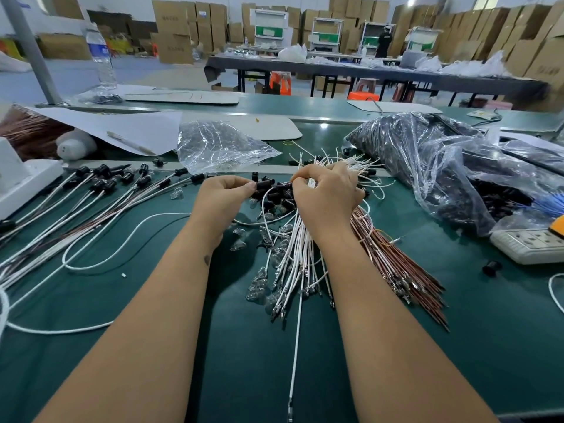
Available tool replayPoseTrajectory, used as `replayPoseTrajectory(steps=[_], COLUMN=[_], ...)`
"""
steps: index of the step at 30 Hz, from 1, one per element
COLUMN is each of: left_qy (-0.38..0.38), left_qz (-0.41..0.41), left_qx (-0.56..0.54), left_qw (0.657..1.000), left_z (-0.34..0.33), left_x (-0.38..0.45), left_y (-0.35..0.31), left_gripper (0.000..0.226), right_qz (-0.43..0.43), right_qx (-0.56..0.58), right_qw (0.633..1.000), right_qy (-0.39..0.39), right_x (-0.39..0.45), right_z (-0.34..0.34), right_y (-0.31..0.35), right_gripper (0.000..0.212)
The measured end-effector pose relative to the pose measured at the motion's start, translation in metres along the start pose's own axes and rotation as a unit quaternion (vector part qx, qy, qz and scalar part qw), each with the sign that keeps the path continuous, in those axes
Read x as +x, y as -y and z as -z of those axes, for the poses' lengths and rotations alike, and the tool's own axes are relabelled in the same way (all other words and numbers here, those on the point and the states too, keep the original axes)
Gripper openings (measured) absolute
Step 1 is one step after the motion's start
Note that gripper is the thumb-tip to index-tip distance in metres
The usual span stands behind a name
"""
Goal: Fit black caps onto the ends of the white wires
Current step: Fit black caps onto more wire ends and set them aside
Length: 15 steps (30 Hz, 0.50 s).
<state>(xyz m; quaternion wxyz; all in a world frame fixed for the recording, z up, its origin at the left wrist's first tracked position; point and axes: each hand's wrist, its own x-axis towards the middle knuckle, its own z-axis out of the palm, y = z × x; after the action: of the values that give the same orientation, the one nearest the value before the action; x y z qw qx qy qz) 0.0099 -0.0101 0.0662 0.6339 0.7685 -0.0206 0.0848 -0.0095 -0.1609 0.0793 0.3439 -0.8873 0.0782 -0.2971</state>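
Over the green bench, your left hand pinches a black cap w/ curled fingers; your right hand grips a bundle of white wires, fingertips at the cap. Capped wires lie left, cap bags right.

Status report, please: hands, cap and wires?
Left hand pinches black cap. Right hand grips wire bundle, feeding one end toward cap. Nothing in the way.
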Motion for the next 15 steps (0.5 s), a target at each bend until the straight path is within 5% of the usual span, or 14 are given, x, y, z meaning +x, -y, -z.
replayPoseTrajectory(steps=[15], left_qy=[0.017], left_qz=[-0.046], left_qx=[0.044], left_qw=[0.998], left_z=[-0.0019], left_x=[0.0039], left_y=[0.0057], left_gripper=[0.015], right_qz=[0.076], right_qx=[-0.036], right_qw=[0.996], right_qy=[-0.010], right_x=[-0.0009], right_z=[-0.0062], right_y=[-0.0018], right_gripper=[0.018])
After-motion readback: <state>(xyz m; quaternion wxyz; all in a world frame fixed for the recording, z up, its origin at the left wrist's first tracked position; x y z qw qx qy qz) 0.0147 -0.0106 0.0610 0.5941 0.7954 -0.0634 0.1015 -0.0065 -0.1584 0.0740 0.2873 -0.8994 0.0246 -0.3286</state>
